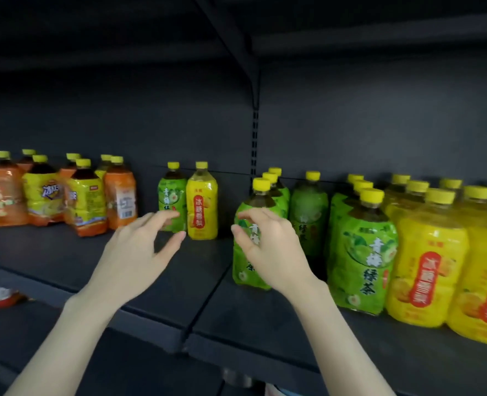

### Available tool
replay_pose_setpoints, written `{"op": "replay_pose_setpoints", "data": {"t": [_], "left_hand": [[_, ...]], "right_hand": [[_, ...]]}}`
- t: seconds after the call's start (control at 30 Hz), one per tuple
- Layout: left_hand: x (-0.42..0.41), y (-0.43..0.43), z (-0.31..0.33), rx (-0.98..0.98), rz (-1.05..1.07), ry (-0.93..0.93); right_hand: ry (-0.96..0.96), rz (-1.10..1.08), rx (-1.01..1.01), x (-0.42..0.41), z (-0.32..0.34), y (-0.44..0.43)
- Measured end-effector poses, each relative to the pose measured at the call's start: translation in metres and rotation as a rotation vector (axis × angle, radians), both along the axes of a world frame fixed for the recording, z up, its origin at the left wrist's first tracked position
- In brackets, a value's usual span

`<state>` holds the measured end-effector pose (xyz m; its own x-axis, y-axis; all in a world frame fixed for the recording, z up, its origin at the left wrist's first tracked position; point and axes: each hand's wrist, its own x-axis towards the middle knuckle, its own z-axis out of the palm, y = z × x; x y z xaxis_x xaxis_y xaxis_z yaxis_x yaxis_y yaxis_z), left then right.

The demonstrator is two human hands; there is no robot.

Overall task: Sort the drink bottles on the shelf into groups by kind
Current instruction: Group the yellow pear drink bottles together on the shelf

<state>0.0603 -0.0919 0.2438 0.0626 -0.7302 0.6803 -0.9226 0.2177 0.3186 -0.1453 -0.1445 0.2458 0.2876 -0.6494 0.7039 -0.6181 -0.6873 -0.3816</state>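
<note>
Your left hand point(139, 252) is hovering over the dark shelf point(196, 284), fingers spread wide and curled a bit, holding nothing; its fingertips are showing just in front of a green-label bottle point(171, 201) at the back, but I cannot tell if they are touching it. A yellow-label bottle point(201, 205) is standing upright right beside that green one, approx. in the middle of the shelf. Your right hand point(268, 250) is also open, w/ fingers half bent, in front of the front green bottle point(251, 244) of a row going back; contact is not clear (the hand is blurred). To the right, more green bottles point(361, 252) are standing in rows, then a group of yellow bottles point(428, 270) at the far right. At the left end, orange and yellow tea bottles point(62, 192) are standing mixed together, well apart from your hands.
</note>
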Motion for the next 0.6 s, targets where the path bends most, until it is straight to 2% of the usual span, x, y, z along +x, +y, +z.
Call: {"op": "replay_pose_setpoints", "data": {"t": [0.23, 0.4, 0.6], "left_hand": [[0.089, -0.063, -0.003, -0.024, -0.062, 0.081], [0.155, -0.112, -0.022, -0.020, -0.147, 0.136], [0.203, -0.181, -0.027, 0.015, -0.318, 0.242]], "right_hand": [[0.042, -0.017, 0.023, 0.092, 0.007, -0.052], [0.073, -0.129, 0.092, 0.159, -0.002, -0.084], [0.016, -0.291, 0.170, 0.217, -0.012, -0.121]]}}
